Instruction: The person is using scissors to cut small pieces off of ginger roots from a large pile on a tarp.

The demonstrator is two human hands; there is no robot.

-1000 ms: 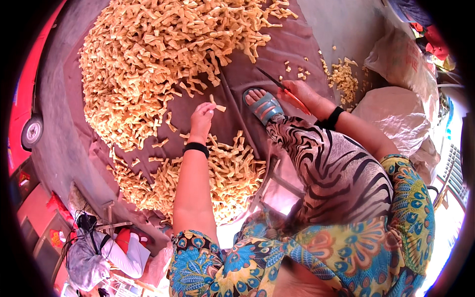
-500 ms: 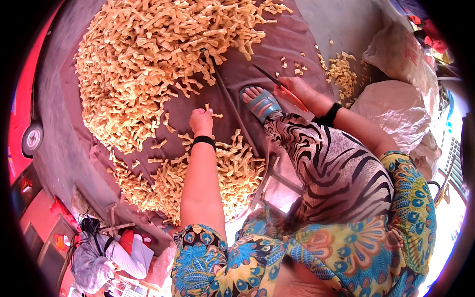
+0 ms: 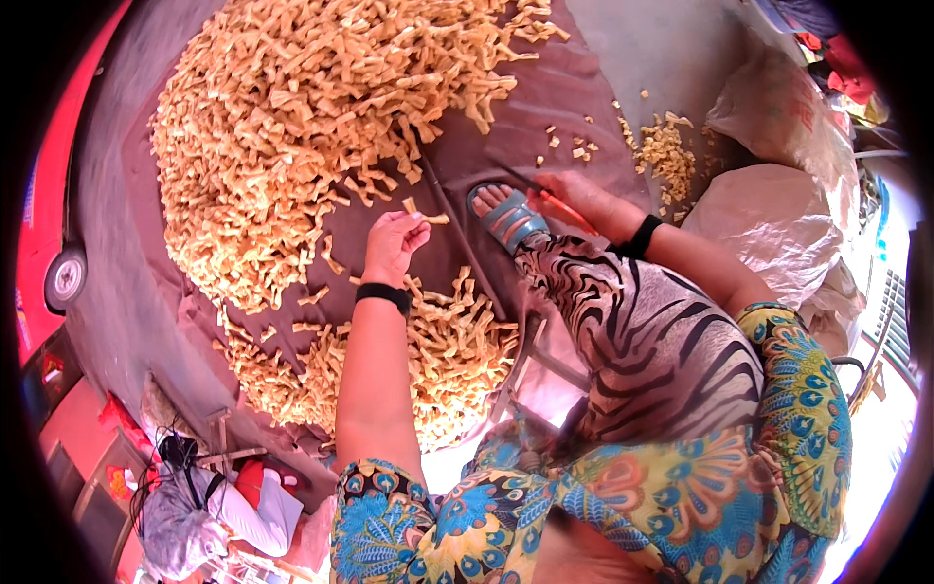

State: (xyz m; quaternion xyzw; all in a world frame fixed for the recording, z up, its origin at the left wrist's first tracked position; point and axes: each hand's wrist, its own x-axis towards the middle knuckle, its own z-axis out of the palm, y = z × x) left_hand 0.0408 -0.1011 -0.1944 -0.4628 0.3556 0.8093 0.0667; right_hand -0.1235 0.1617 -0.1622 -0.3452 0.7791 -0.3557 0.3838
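My left hand (image 3: 394,241) is closed, thumb and fingers pinching a short tan-yellow dried piece (image 3: 434,218) with flared ends. It hovers above the bare strip between a large heap (image 3: 282,127) of such pieces and a smaller heap (image 3: 457,350) closer to me. My right hand (image 3: 592,206) is wrapped round the orange-red handle of a knife (image 3: 562,210), beside my sandalled foot (image 3: 508,216). The knife's thin dark blade points up and left over the foot and is partly blurred.
A brown cloth (image 3: 467,156) lies under the heaps. Small cut bits (image 3: 666,156) are scattered at the right, beside pale sacks (image 3: 769,229). A red vehicle (image 3: 49,214) stands at the far left. Another person (image 3: 195,506) sits at the lower left.
My left hand has turned and opened its view, so the pinched piece now shows at its fingertips, pointing right. My right hand and the knife have shifted slightly down and left.
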